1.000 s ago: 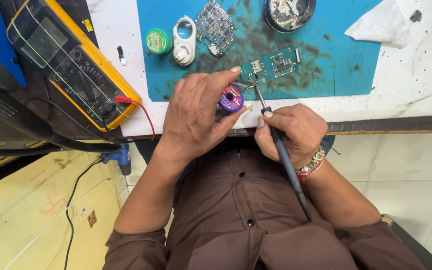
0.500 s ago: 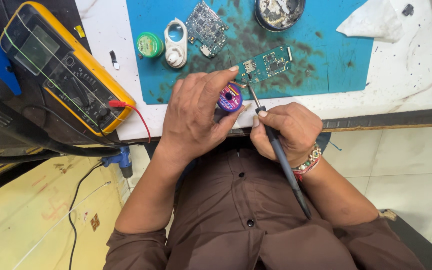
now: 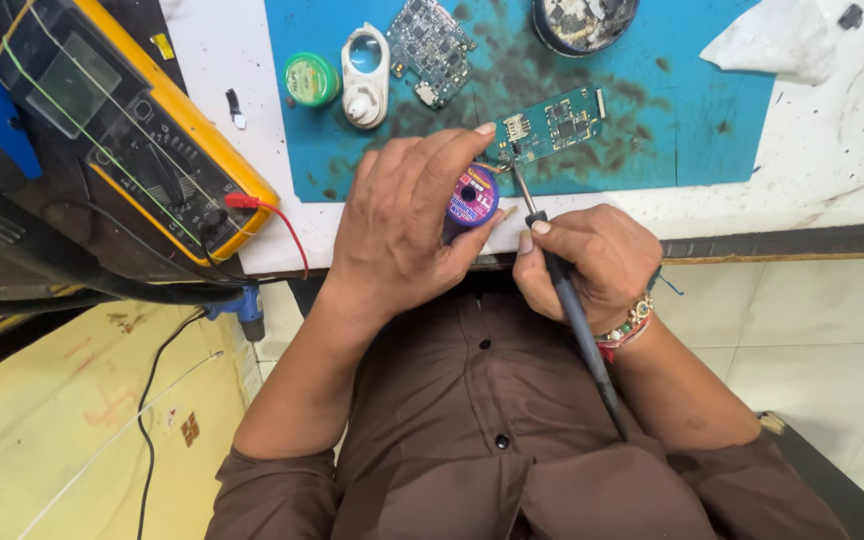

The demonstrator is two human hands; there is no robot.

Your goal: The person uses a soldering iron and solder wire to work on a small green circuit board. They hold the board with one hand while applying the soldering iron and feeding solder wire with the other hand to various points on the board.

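My left hand [image 3: 402,225] fingers clamp a small purple wick spool [image 3: 471,197]; right hand [image 3: 592,262] fingers grip the black soldering iron [image 3: 572,310], tip pointing far toward the green circuit board [image 3: 552,125] just beyond.

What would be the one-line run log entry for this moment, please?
left hand: holds purple spool | right hand: holds soldering iron, tip at green board | blue mat

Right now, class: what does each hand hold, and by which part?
The left hand grips a small purple spool by its round rim. The right hand holds a soldering iron pen-style on its dark handle, near the metal tip.
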